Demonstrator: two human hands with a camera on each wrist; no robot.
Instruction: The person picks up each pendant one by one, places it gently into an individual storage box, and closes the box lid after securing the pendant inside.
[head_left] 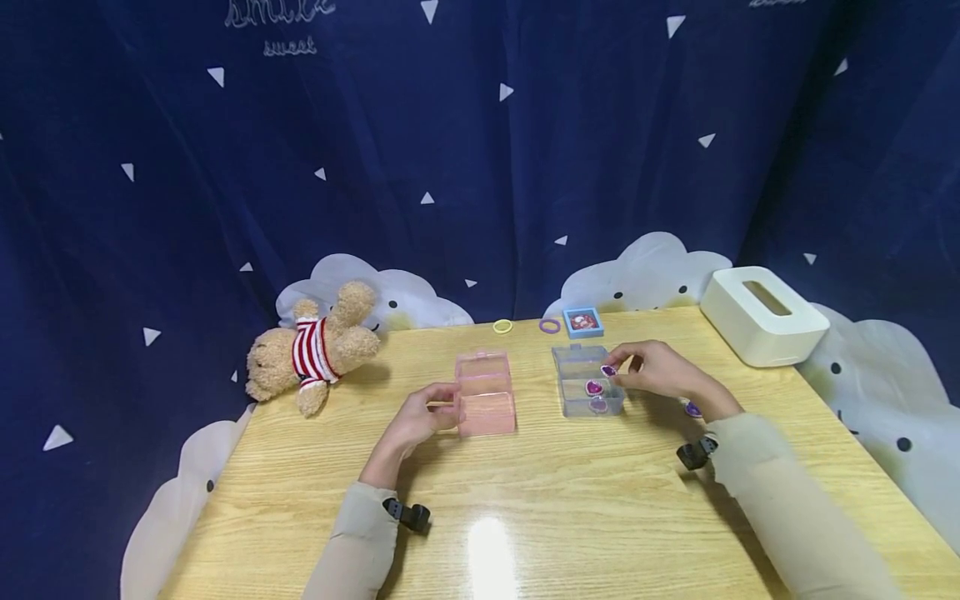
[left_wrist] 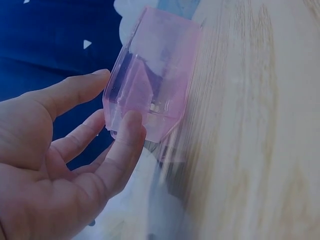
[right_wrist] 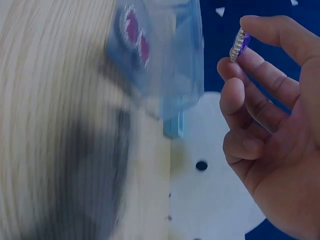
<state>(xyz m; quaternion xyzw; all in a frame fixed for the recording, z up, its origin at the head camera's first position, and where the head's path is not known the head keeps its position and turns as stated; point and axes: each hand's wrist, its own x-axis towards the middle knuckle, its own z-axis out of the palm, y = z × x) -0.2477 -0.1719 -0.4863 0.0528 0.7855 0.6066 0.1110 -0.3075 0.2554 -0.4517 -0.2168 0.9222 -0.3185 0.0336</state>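
My right hand (head_left: pixel 656 367) pinches a purple gem (right_wrist: pixel 241 44) with a silvery beaded edge between thumb and fingertip. It hovers at the right side of a clear bluish plastic box (head_left: pixel 570 407), whose lid lies back. Inside that box is a pink-purple heart-shaped gem (head_left: pixel 594 387), its reflection or a second one showing below it. My left hand (head_left: pixel 416 421) is at the left side of a clear pink plastic box (head_left: pixel 487 415), which also has its lid laid back. In the left wrist view, the loosely bent fingers and thumb are right at the pink box's end.
Another purple gem (head_left: pixel 693 409) lies under my right forearm. Behind the boxes are a yellow ring (head_left: pixel 502 326), a purple ring (head_left: pixel 549 326) and a small blue-framed square (head_left: pixel 583 322). A teddy bear (head_left: pixel 311 350) lies back left; a white tissue box (head_left: pixel 765 317) stands back right.
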